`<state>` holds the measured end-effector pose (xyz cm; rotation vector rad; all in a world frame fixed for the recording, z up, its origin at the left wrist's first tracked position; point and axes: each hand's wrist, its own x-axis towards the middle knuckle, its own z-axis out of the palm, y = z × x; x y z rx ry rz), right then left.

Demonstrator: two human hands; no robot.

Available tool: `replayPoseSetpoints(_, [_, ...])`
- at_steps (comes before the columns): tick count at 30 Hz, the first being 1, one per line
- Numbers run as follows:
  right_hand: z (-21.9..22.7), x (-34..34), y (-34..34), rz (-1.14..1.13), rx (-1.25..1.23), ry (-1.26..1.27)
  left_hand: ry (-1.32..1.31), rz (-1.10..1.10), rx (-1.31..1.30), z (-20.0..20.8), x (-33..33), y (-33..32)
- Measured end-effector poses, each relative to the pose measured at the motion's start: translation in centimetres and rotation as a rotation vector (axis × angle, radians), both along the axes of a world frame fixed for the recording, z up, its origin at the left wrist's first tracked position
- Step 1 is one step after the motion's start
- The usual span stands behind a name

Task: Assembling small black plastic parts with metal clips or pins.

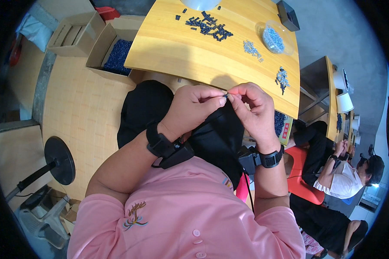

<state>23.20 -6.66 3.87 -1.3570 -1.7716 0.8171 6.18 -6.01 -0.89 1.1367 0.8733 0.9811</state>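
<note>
My left hand [188, 107] and my right hand [256, 108] meet above my lap, just off the near edge of the wooden table [168, 54]. Between the thumbs and forefingers of both is a small dark part [225, 96], mostly hidden by the fingertips. On the tabletop lies a heap of short black cylindrical parts [208, 27]. To its right, small silvery-blue pieces [252, 50] are scattered beside a clear round tub [284, 51] full of similar pieces. A little pile of silvery and black pieces [282, 79] rests near the right edge.
A cardboard box [96, 48] of dark blue parts stands on the floor left of the table. A black tray [288, 16] sits at the far right corner. A round black stand base [59, 160] is at left. Two people sit at right, one on a red chair [301, 181].
</note>
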Motion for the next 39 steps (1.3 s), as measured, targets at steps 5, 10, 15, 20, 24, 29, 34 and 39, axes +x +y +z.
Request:
replayPoseSetpoints(5, [0.9,-0.9,-0.3,-0.055,0.008,-0.103,0.099,0.042,0.078,0.6,0.0,-0.1])
replayPoseSetpoints(10, [0.4,-1.3,-0.6,-0.057,0.176,-0.268,0.136,0.067,0.078,0.7,0.0,-0.2])
replayPoseSetpoints(15, [0.3,-2.1,-1.4,-0.037,0.104,-0.199,0.127,0.076,0.014,0.3,0.0,-0.1])
replayPoseSetpoints(20, [-0.6,-2.2,-1.6,-0.016,0.160,-0.267,-0.018,0.034,-0.169,0.2,0.5,-0.2])
replayPoseSetpoints(24, [-1.2,-1.9,-1.4,-0.004,0.224,-0.350,-0.021,0.021,-0.213,-0.2,0.7,-0.3])
replayPoseSetpoints(29, [-1.4,-1.5,-1.2,0.043,0.221,-0.375,-0.017,0.023,-0.257,-0.7,0.9,-0.6])
replayPoseSetpoints(34, [-2.8,-1.5,-1.1,0.051,0.161,-0.292,0.004,-0.062,-0.358,-0.7,0.5,-0.9])
replayPoseSetpoints(39, [-4.0,-1.4,-0.3,0.061,0.097,-0.297,-0.142,-0.012,-0.451,-3.4,1.4,-0.8])
